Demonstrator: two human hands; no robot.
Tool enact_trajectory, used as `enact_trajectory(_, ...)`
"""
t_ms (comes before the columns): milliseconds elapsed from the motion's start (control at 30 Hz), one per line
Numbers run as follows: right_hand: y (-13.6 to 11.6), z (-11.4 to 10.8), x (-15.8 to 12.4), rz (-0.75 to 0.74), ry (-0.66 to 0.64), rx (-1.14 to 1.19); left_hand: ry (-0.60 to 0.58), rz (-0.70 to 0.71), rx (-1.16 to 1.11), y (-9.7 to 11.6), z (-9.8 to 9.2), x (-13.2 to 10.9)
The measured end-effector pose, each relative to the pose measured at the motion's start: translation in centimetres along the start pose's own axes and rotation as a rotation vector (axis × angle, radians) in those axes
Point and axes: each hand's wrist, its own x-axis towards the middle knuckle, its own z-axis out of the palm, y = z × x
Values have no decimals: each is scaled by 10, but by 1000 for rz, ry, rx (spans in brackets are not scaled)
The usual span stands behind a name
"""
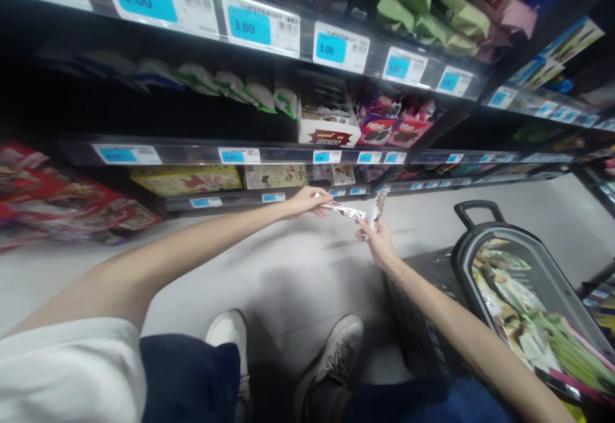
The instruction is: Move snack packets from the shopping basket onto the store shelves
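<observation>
My left hand [307, 202] pinches one end of a slim white wrapped snack bar [344, 210], which stretches sideways toward my other hand. My right hand [382, 245] is closed around a second, brownish-white wrapped snack bar [378, 207] that points upward. The far end of the first bar meets the right fingers; whether they grip it too, I cannot tell. Both hands are in front of the lower shelves, over the floor. Behind and above them, an open white carton [329, 133] with red print stands on the middle shelf beside purple and pink nabati boxes [378, 129].
A dark shopping basket [464, 253] with a raised handle holds several snack packs at the right. Price tags [247, 25] line the shelf edges. Red bags [72, 199] hang at the left. My shoes [339, 346] stand on the pale floor [283, 295].
</observation>
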Motion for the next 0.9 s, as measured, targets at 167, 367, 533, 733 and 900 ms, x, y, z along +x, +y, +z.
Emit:
enact_trajectory(167,-1,1,0,33,28,34,-16,1,8,1,-1,-3)
enact_trajectory(367,2,-1,2,21,48,123,-117,283,394,10,-9,2)
enact_trajectory(533,3,-3,6,27,75,210,-221,589,946,40,0,5)
enact_trajectory(733,-6,-3,7,37,81,278,-335,744,1167,114,9,-1)
enact_trajectory(900,-11,0,2,83,52,337,-38,879,1330,184,-13,-13)
